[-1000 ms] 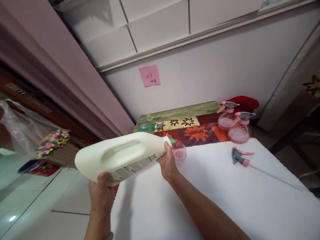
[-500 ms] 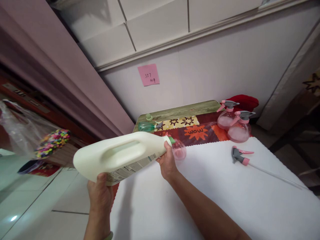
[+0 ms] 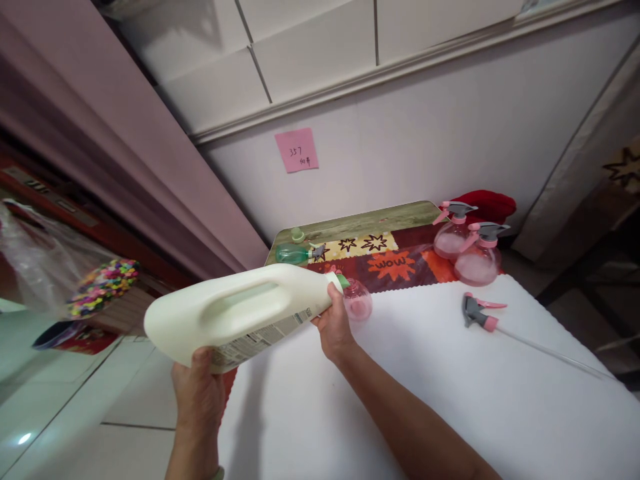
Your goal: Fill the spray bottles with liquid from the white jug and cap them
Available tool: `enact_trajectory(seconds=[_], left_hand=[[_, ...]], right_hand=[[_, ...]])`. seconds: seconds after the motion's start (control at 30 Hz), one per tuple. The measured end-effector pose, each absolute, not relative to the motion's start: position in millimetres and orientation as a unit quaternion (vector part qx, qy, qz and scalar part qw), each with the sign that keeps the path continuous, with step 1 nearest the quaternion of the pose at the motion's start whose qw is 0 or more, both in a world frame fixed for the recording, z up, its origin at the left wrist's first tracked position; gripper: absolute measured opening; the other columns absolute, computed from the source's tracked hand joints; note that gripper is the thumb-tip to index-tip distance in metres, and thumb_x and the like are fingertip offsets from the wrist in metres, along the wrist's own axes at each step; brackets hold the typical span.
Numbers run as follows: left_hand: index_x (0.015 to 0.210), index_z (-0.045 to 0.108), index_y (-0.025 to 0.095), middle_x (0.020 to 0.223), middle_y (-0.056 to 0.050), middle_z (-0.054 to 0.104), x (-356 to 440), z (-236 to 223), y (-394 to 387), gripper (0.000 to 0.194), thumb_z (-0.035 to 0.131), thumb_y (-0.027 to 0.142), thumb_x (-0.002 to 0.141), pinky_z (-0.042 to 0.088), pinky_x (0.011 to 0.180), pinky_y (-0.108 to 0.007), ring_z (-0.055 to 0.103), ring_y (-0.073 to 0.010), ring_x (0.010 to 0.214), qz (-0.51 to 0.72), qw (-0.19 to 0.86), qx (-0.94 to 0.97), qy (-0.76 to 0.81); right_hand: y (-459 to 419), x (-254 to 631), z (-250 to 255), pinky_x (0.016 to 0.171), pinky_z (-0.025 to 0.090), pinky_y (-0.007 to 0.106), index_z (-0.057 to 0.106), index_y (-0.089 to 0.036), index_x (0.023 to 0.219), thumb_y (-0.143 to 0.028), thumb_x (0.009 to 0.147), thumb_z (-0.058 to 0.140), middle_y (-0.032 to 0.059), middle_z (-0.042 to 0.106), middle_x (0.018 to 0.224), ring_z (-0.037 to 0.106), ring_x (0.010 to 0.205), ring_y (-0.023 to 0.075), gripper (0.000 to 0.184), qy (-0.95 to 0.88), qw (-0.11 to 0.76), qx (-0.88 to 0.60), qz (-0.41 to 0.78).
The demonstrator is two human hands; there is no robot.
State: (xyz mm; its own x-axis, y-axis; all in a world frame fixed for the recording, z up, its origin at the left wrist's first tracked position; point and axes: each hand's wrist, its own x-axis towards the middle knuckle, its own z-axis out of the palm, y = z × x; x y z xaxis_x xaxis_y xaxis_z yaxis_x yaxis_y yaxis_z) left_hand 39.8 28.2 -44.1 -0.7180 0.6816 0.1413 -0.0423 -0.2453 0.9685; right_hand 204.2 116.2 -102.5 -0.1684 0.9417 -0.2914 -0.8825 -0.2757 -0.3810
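A big white plastic jug (image 3: 235,313) with a moulded handle lies tipped on its side, its green-rimmed neck pointing right over a small round pink bottle (image 3: 358,301). My left hand (image 3: 197,393) grips the jug's base from below. My right hand (image 3: 334,327) is closed around the jug's neck, right beside the pink bottle's open mouth. The bottle stands on a white cloth (image 3: 430,387) that covers the near part of the table.
A loose grey-and-pink spray head with a long tube (image 3: 481,315) lies on the cloth. Two pink spray bottles (image 3: 470,250) stand at the back right, beside something red. A green bottle (image 3: 295,253) lies on a patterned mat (image 3: 390,263). Tiled floor is at left.
The jug's base has sunk and shifted slightly left with my left hand. My right hand stays at the neck.
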Motion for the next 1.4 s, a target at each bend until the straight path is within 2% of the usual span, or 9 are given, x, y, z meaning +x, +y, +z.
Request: enact_trajectory(seconds=[0.2, 0.33, 0.53, 0.83, 1.13, 1.4], left_hand=[[0.119, 0.072, 0.024, 0.117, -0.01, 0.078, 41.9, -41.9, 29.6, 0.06, 0.089, 0.035, 0.063, 0.06, 0.089, -0.031, 0.072, -0.0287, 0.114, 0.744, 0.23, 0.296, 0.553], [0.111, 0.074, 0.022, 0.11, -0.009, 0.079, 41.5, -41.5, 31.1, 0.054, 0.088, 0.032, 0.06, 0.061, 0.083, -0.028, 0.073, -0.0286, 0.11, 0.745, 0.211, 0.267, 0.574], [0.111, 0.073, 0.023, 0.122, -0.009, 0.076, 46.9, -38.7, 28.1, 0.05, 0.087, 0.034, 0.064, 0.061, 0.087, -0.032, 0.071, -0.0299, 0.115, 0.731, 0.225, 0.287, 0.576], [0.112, 0.074, 0.024, 0.115, -0.008, 0.078, 49.8, -34.8, 29.3, 0.052, 0.088, 0.032, 0.062, 0.06, 0.089, -0.031, 0.071, -0.0282, 0.115, 0.738, 0.201, 0.292, 0.574], [0.115, 0.073, 0.024, 0.107, -0.007, 0.08, 47.7, -34.1, 28.9, 0.057, 0.087, 0.033, 0.06, 0.062, 0.07, -0.025, 0.075, -0.0279, 0.104, 0.731, 0.205, 0.269, 0.592], [0.115, 0.074, 0.025, 0.113, -0.008, 0.079, 56.0, -28.2, 28.7, 0.061, 0.09, 0.036, 0.058, 0.062, 0.08, -0.029, 0.072, -0.0293, 0.112, 0.732, 0.208, 0.287, 0.582]], right_hand=[[116.2, 204.3, -102.9, 0.084, 0.061, 0.032, 0.07, -0.024, 0.122, -0.058, 0.085, 0.064, 0.0051, 0.074, 0.126, 0.066, 0.118, 0.0228, 0.051, -0.065, 0.6, -0.241, 0.76], [115.9, 204.8, -102.1, 0.083, 0.061, 0.032, 0.07, -0.025, 0.122, -0.057, 0.085, 0.064, 0.0046, 0.074, 0.127, 0.066, 0.117, 0.0224, 0.049, -0.066, 0.6, -0.242, 0.759], [115.8, 205.1, -101.8, 0.084, 0.061, 0.033, 0.07, -0.025, 0.122, -0.056, 0.086, 0.064, 0.0051, 0.075, 0.126, 0.067, 0.116, 0.0228, 0.049, -0.063, 0.599, -0.242, 0.76], [116.0, 205.2, -100.4, 0.082, 0.06, 0.032, 0.07, -0.024, 0.122, -0.057, 0.085, 0.064, 0.005, 0.074, 0.127, 0.068, 0.115, 0.0225, 0.05, -0.059, 0.598, -0.238, 0.763], [115.4, 203.8, -102.7, 0.082, 0.06, 0.031, 0.07, -0.025, 0.122, -0.057, 0.085, 0.064, 0.0041, 0.075, 0.126, 0.068, 0.113, 0.0217, 0.049, -0.058, 0.6, -0.234, 0.763], [116.3, 204.2, -102.1, 0.082, 0.061, 0.033, 0.069, -0.025, 0.123, -0.057, 0.085, 0.064, 0.0042, 0.076, 0.123, 0.069, 0.112, 0.022, 0.049, -0.051, 0.599, -0.241, 0.762]])
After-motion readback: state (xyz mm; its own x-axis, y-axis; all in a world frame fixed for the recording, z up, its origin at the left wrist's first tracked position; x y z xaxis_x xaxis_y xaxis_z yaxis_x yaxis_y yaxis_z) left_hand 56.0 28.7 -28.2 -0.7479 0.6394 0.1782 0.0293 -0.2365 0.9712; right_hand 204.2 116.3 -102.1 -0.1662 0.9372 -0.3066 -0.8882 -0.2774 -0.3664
